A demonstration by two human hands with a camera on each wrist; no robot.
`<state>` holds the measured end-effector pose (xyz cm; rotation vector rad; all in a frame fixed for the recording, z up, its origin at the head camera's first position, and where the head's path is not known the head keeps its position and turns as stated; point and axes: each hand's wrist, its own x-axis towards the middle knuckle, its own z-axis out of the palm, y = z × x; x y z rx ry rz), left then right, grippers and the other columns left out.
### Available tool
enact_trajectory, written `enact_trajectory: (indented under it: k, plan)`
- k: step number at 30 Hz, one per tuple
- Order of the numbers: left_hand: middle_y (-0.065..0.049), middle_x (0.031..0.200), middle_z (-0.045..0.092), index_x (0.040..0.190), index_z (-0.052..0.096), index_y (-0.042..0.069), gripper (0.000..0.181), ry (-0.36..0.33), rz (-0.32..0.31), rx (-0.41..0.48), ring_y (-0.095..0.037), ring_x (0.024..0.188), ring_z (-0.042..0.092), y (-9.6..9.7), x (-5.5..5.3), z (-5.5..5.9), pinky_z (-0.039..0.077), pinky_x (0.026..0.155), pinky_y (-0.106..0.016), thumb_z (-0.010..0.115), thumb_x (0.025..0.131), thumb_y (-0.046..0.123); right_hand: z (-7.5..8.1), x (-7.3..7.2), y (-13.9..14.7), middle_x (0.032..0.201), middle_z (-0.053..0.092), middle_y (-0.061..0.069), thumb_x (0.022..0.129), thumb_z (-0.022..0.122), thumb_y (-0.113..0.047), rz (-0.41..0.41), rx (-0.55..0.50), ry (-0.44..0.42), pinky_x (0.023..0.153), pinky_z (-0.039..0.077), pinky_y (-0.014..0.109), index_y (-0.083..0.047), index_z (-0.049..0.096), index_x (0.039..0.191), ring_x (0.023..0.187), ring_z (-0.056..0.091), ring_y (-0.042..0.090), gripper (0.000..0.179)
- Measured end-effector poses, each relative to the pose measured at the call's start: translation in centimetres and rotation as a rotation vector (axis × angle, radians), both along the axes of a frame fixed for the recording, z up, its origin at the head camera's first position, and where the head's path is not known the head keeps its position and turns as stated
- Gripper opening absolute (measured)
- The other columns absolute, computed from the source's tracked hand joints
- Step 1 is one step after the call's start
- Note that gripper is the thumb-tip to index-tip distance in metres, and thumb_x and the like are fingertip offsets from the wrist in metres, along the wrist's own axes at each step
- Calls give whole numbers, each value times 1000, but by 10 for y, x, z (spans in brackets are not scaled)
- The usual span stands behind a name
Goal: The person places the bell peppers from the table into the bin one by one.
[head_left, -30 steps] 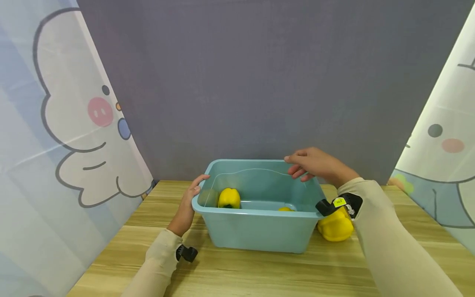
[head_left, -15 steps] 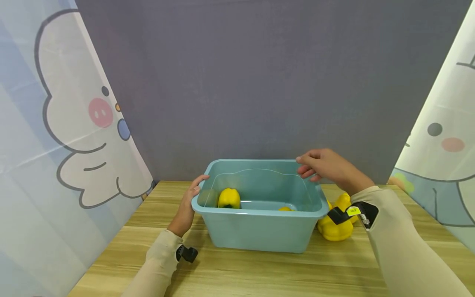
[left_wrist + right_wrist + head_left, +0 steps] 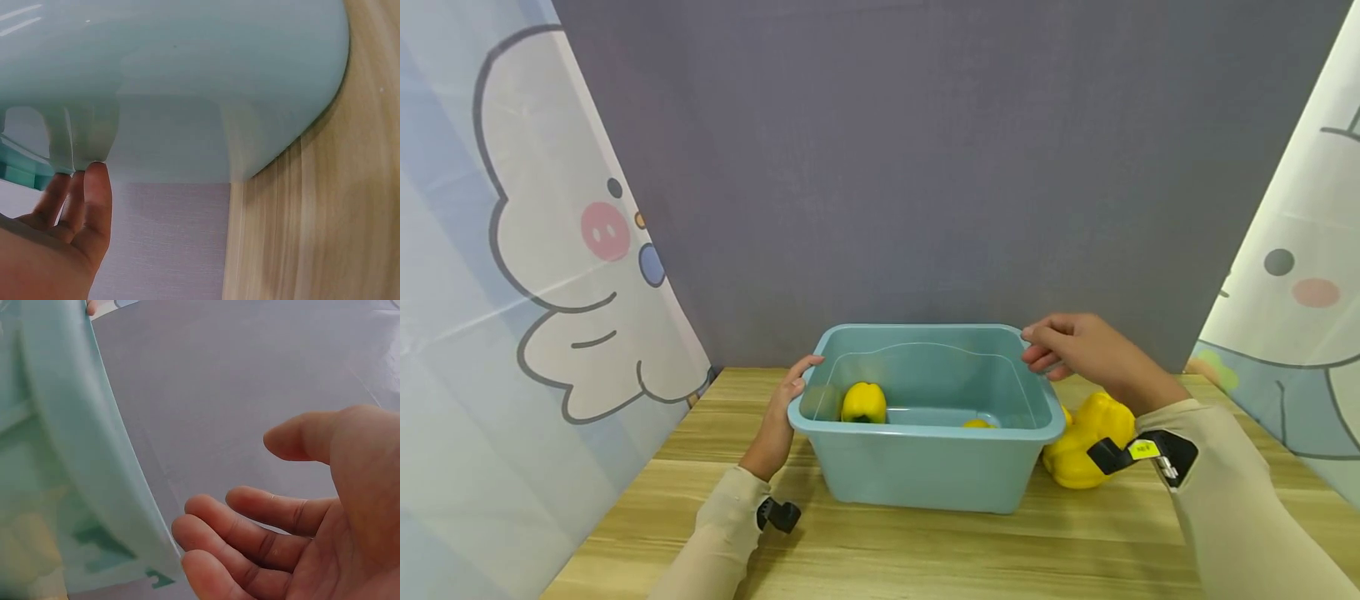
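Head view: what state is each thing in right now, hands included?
Pale blue rectangular plastic bin: upright, open-topped, on the wood-grain table.
Yellow bell pepper: inside the bin, at its left end.
Second yellow thing: inside, mostly hidden by the front wall.
Yellow bell peppers outside: on the table, right of the bin, partly hidden.
Left hand: fingers touching the bin's left side.
Right hand: holding nothing, by the right rim; contact unclear.

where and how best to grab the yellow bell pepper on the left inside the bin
Likely best gripped from above, across the rounded upper sides of the yellow bell pepper: the light-blue plastic bin walls it in but is open on top.
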<state>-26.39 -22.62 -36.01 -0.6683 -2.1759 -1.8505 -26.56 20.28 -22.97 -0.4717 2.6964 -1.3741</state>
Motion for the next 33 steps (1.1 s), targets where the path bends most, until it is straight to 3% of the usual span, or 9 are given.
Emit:
enact_trajectory:
  k: [12,22,33]
  plan:
    - [-6,157,30,153,36,12,55,3,-1,-4,-37,130,38,-2,0,-1,36,98,-49,26,106,40,-6,9,13,112,69,15,103,52,-45,-30,-16,73,78,56,33,1,60,127,98,67,26,52]
    - [-15,156,30,154,34,10,57,-7,-20,12,-41,128,39,0,0,0,36,98,-51,26,105,39,-21,15,26,110,69,14,104,51,-44,-22,-47,95,77,56,34,1,59,127,98,67,25,51]
    - [-13,153,34,153,34,11,56,3,-23,27,-43,125,40,-1,-1,0,40,94,-42,26,105,39,-36,20,38,111,69,15,106,48,-35,-9,-61,125,75,57,34,3,57,131,95,68,18,45]
